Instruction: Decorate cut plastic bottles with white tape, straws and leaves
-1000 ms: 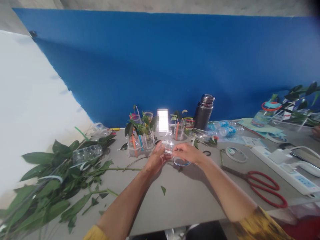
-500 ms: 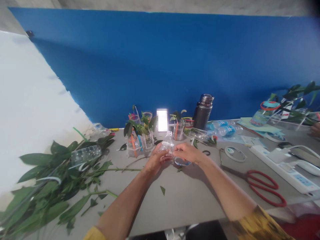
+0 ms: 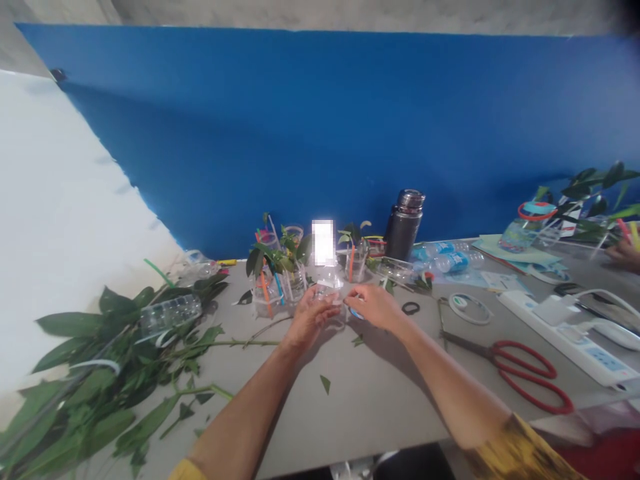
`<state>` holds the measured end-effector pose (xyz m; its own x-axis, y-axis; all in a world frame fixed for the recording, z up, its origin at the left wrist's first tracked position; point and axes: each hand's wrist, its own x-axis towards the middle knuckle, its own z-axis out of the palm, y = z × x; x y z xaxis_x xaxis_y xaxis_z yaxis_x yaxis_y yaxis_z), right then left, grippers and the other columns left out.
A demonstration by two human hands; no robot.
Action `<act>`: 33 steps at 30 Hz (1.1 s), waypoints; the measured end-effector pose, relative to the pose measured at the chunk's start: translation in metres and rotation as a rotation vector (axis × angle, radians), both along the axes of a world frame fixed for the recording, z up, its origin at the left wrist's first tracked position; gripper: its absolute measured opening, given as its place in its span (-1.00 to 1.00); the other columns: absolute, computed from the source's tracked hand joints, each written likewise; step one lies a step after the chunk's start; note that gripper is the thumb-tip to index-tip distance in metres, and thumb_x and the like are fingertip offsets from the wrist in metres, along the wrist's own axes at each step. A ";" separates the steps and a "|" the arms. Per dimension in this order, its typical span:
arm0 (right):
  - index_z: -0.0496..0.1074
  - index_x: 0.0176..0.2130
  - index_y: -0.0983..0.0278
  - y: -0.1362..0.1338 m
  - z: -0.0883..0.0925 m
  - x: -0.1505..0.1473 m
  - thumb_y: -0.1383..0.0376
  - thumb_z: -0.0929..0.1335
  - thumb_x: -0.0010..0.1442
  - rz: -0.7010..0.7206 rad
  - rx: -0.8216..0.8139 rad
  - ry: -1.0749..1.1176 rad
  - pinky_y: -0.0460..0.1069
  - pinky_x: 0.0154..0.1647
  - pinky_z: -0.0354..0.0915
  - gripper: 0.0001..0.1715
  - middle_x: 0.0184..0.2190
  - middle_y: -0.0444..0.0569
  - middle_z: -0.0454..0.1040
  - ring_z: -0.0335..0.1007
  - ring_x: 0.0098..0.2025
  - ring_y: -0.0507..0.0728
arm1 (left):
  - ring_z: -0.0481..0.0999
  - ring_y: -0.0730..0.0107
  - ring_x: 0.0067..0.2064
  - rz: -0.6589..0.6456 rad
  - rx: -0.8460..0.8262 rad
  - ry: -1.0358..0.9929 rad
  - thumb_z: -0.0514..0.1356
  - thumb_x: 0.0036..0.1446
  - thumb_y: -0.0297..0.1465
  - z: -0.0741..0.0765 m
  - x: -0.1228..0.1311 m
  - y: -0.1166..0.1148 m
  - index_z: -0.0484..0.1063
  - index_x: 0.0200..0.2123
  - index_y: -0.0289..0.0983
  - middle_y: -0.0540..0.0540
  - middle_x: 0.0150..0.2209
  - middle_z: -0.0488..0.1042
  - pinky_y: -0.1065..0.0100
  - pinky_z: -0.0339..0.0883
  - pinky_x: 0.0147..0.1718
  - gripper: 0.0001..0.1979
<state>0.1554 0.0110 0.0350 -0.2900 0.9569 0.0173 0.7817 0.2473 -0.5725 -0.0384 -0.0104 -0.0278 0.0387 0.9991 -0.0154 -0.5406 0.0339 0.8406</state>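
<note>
At the table's middle, a clear plastic bottle (image 3: 330, 279), seemingly cut down, stands in my left hand (image 3: 313, 313), whose fingers wrap round its lower part. A whitish band crosses its side. My right hand (image 3: 375, 307) is closed in a pinch just right of the bottle. Under those fingers shows part of a blue-and-white strip or ring (image 3: 356, 313), perhaps tape; most of it is hidden. Behind the hands stand cut clear containers (image 3: 270, 300) holding leafy sprigs and coloured straws.
Leafy branches (image 3: 90, 387) and a ribbed clear bottle (image 3: 170, 315) cover the left side. A dark thermos (image 3: 404, 227) stands at the back. To the right lie red-handled scissors (image 3: 520, 373), a power strip (image 3: 570, 340) and labelled bottles (image 3: 453, 260). Another person's hand (image 3: 625, 253) shows far right.
My right hand has shifted slightly left and the blue-and-white ring is now mostly covered. The left hand has moved a little left with the bottle. At far right, another person's hand has come further in.
</note>
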 end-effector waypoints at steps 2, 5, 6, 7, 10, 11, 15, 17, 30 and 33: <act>0.69 -0.16 0.15 -0.001 0.000 -0.001 0.07 0.39 0.36 -0.015 0.014 0.022 -0.02 -0.31 0.10 -0.70 -0.39 -0.06 0.60 0.44 -0.32 0.15 | 0.70 0.17 -0.07 -0.039 0.030 -0.015 0.56 -0.04 -0.34 0.002 -0.002 -0.001 0.42 -0.02 -0.20 -0.21 -0.02 0.67 0.15 0.49 0.01 -0.45; 0.69 -0.16 0.14 -0.003 -0.001 -0.002 0.07 0.38 0.35 -0.031 0.023 0.067 -0.03 -0.32 0.09 -0.69 -0.44 -0.10 0.56 0.38 -0.38 0.12 | 0.68 0.17 -0.02 -0.096 0.054 -0.029 0.53 -0.01 -0.32 0.006 -0.006 -0.002 0.47 0.04 -0.21 -0.20 0.01 0.67 0.14 0.46 0.08 -0.46; 0.69 -0.15 0.14 -0.003 -0.002 -0.003 0.06 0.38 0.34 -0.026 0.027 0.087 -0.03 -0.33 0.09 -0.69 -0.44 -0.10 0.56 0.37 -0.39 0.12 | 0.68 0.16 0.00 -0.109 0.056 -0.036 0.52 0.00 -0.31 0.007 -0.007 -0.002 0.49 0.04 -0.21 -0.20 0.02 0.67 0.13 0.46 0.10 -0.46; 0.69 -0.14 0.14 -0.003 -0.003 -0.003 0.06 0.38 0.34 -0.015 0.035 0.109 -0.03 -0.32 0.10 -0.68 -0.44 -0.11 0.56 0.37 -0.39 0.11 | 0.67 0.15 0.01 -0.123 0.053 -0.043 0.52 0.00 -0.31 0.009 -0.007 -0.003 0.50 0.05 -0.20 -0.20 0.03 0.66 0.13 0.45 0.11 -0.46; 0.70 -0.06 0.13 -0.003 -0.007 -0.003 0.04 0.39 0.33 0.035 0.073 0.165 -0.03 -0.30 0.13 -0.65 -0.40 -0.10 0.59 0.40 -0.36 0.12 | 0.66 0.10 0.03 -0.164 0.047 -0.056 0.54 -0.01 -0.29 0.014 -0.008 -0.005 0.52 0.09 -0.17 -0.20 0.05 0.64 0.09 0.47 0.10 -0.42; 0.70 -0.04 0.13 -0.003 -0.008 -0.003 0.04 0.40 0.33 0.044 0.082 0.175 -0.04 -0.29 0.14 -0.64 -0.39 -0.10 0.60 0.41 -0.35 0.13 | 0.66 0.09 0.03 -0.170 0.048 -0.051 0.56 -0.02 -0.28 0.015 -0.008 -0.006 0.52 0.11 -0.15 -0.20 0.05 0.64 0.08 0.47 0.10 -0.39; 0.71 -0.03 0.14 -0.002 -0.010 -0.003 0.01 0.40 0.34 0.048 0.107 0.195 -0.04 -0.29 0.16 -0.61 -0.39 -0.08 0.60 0.43 -0.33 0.15 | 0.66 0.12 0.02 -0.138 0.066 -0.002 0.62 -0.08 -0.29 0.020 -0.007 -0.008 0.53 0.12 -0.17 -0.20 0.05 0.62 0.11 0.45 0.15 -0.32; 0.70 -0.04 0.15 -0.002 -0.010 -0.003 0.02 0.39 0.34 0.055 0.119 0.213 -0.04 -0.30 0.16 -0.61 -0.40 -0.09 0.60 0.42 -0.34 0.14 | 0.67 0.13 0.01 -0.135 0.080 -0.002 0.62 -0.08 -0.25 0.019 -0.008 -0.006 0.55 0.10 -0.21 -0.21 0.03 0.63 0.11 0.44 0.17 -0.34; 0.68 -0.12 0.17 -0.001 -0.007 -0.003 0.00 0.36 0.32 0.042 0.102 0.306 -0.05 -0.36 0.10 -0.59 -0.45 -0.11 0.52 0.30 -0.41 0.10 | 0.65 0.07 0.04 -0.144 0.092 -0.008 0.60 -0.03 -0.13 0.011 -0.019 0.000 0.65 0.00 -0.28 -0.28 0.02 0.68 0.15 0.51 0.05 -0.43; 0.67 -0.15 0.20 0.002 -0.011 -0.002 -0.02 0.38 0.30 0.041 0.095 0.346 -0.05 -0.38 0.12 -0.59 -0.44 -0.10 0.52 0.31 -0.42 0.09 | 0.65 0.10 0.02 -0.145 0.105 0.009 0.60 -0.03 -0.12 0.012 -0.021 -0.001 0.67 -0.01 -0.29 -0.28 0.03 0.68 0.23 0.52 -0.03 -0.42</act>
<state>0.1534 0.0132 0.0241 -0.2892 0.9341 0.2095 0.5344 0.3391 -0.7742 -0.0593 -0.0117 -0.0157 0.1825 0.9793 0.0881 -0.5292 0.0223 0.8482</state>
